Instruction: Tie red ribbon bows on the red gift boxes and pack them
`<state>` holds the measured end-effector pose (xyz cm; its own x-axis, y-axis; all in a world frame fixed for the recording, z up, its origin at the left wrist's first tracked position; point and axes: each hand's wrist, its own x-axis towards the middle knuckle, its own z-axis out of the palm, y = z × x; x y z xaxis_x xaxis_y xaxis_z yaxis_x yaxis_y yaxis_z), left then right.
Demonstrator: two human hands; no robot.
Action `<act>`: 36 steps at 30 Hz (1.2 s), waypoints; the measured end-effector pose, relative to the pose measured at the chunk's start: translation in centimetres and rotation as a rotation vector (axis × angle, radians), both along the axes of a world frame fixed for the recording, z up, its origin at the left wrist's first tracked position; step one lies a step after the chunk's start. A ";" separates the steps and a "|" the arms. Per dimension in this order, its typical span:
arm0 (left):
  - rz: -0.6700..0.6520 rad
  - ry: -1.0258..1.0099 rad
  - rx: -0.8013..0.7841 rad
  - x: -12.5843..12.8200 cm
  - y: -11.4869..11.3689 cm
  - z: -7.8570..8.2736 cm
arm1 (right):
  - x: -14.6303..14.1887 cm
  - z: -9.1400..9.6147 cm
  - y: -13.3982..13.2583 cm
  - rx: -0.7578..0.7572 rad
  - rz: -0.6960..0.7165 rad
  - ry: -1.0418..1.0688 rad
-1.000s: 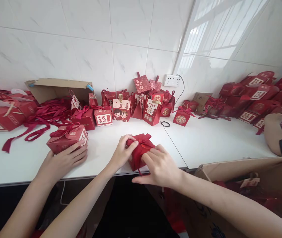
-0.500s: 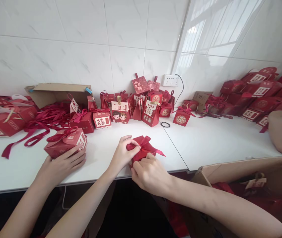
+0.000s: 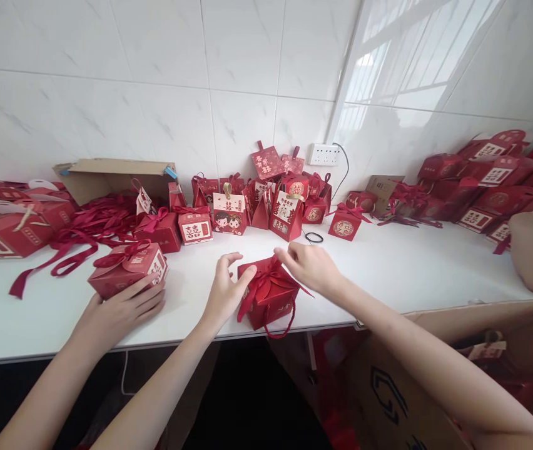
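A red gift box stands close to the table's front edge, a ribbon bow on its lid and a twisted cord handle hanging down its front. At the box's left side is my left hand, thumb and fingers apart, with nothing held between them. Over the lid's right side, the fingers of my right hand are closed at the top of the bow, apparently pinching the ribbon. The exact grip is partly hidden.
To the left, another person's hand rests on a bow-topped red box. Assorted red boxes line the wall. A black ring lies behind my right hand. Below the right edge stands an open cardboard carton.
My left hand has let go of the bow and opened. My right hand has moved up from the box's front to the bow's top, uncovering the box front and cord handle.
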<state>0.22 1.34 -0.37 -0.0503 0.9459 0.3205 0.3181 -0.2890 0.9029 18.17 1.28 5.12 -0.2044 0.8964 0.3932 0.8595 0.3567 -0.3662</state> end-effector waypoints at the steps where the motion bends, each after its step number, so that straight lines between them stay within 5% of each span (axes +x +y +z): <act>1: 0.074 0.049 0.034 -0.1 -0.1 -0.1 | 0.5 0.0 1.2 -0.103 0.004 0.046; 4: 0.202 0.264 0.125 -0.4 -0.3 0.1 | 0.9 -0.7 3.2 -0.320 0.105 0.166; 8: 0.097 0.321 0.086 -0.6 -0.9 0.6 | 0.3 -1.8 2.6 -0.409 0.172 0.316; 13: 0.096 0.247 0.011 -0.2 -1.9 0.7 | 0.5 -2.3 0.4 -0.391 0.249 0.513; 25: 0.109 0.238 0.101 0.6 -2.4 0.2 | 2.1 -4.3 -0.9 -0.322 0.287 0.555; 33: 0.074 0.187 0.038 0.4 -2.0 0.3 | 3.0 -4.5 -0.8 -0.605 0.303 0.723; 36: -0.003 0.084 -0.073 -0.2 -1.7 0.7 | 3.7 -4.4 -0.5 -0.559 0.217 0.635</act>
